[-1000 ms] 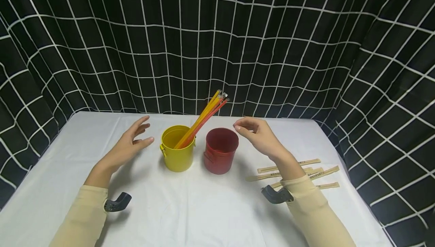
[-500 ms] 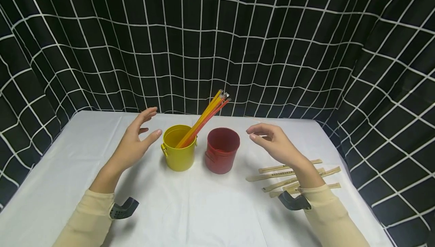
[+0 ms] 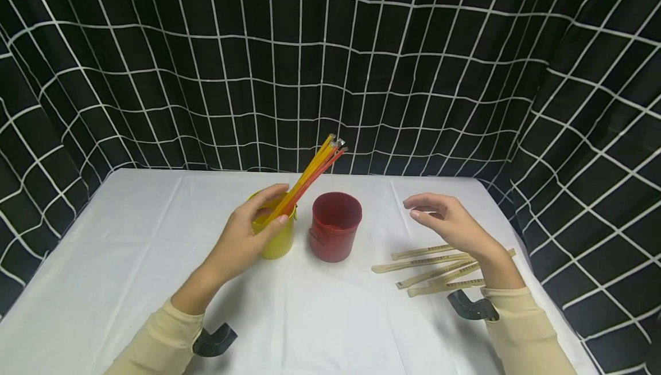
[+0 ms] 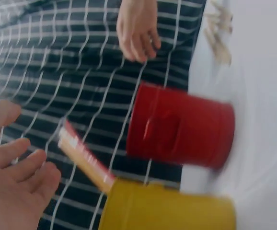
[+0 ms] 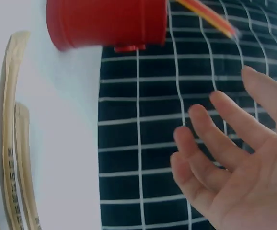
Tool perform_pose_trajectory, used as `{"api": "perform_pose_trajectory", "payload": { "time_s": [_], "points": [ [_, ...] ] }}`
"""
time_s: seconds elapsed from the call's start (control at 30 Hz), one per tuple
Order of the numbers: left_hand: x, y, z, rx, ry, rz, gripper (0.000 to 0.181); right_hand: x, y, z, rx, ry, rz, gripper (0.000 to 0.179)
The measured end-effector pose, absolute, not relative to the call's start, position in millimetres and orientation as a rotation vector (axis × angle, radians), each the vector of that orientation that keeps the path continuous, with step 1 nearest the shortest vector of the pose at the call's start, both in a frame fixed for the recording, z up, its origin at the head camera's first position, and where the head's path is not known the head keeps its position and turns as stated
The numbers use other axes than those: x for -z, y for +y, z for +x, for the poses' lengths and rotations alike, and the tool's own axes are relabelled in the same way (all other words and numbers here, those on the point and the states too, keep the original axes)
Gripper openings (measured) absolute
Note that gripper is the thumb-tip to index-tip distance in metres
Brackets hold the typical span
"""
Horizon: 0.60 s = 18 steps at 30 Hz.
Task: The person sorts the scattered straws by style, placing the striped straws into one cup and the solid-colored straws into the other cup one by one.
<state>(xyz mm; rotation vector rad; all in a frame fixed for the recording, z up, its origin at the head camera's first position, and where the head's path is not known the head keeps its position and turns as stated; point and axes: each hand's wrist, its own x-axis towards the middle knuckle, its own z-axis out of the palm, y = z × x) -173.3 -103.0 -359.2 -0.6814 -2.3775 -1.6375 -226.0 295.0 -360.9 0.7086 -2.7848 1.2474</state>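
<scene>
My left hand (image 3: 248, 231) hovers at the near left of the yellow bucket (image 3: 279, 244), partly hiding it in the head view. Its thumb and fingers are spread and hold nothing; in the left wrist view they stand apart from the sticks. Several long thin yellow and orange sticks (image 3: 308, 178) with silvery ends lean out of this bucket toward the right. Beside it stands a red bucket (image 3: 334, 243). Above the table on the right hangs my right hand (image 3: 454, 223), fingers relaxed and holding nothing, over several slim paper-wrapped sticks (image 3: 423, 261) with printed marks.
A white cloth (image 3: 330, 317) covers the table. Behind it and along the sides hangs a black curtain (image 3: 289, 65) with a white grid. A dark wrist device (image 3: 214, 340) sits at my left cuff, and another wrist device (image 3: 472, 306) at my right.
My left hand has moved right, from beside the yellow bucket to over its near left side. My right hand has drawn away to the right from the red bucket. Both buckets stay in place.
</scene>
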Motion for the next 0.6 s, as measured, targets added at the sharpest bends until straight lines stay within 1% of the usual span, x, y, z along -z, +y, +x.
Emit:
{"api": "perform_pose_trajectory", "payload": {
  "time_s": [0.13, 0.23, 0.5, 0.6],
  "points": [
    [363, -81, -168, 1.631, -2.415, -0.686, 0.053, 369, 310, -232, -1.307, -2.784, 0.704, 0.033],
    [369, -66, -165, 1.636, -2.486, -0.678, 0.058, 376, 318, -235, -1.377, -2.765, 0.688, 0.033],
    [391, -38, -162, 1.669, -2.670, -0.575, 0.092, 391, 334, -240, -1.390, -2.763, 0.621, 0.036],
    [397, -33, -164, 1.637, -2.716, -0.545, 0.099, 397, 340, -242, -1.340, -2.792, 0.582, 0.036]
  ]
}}
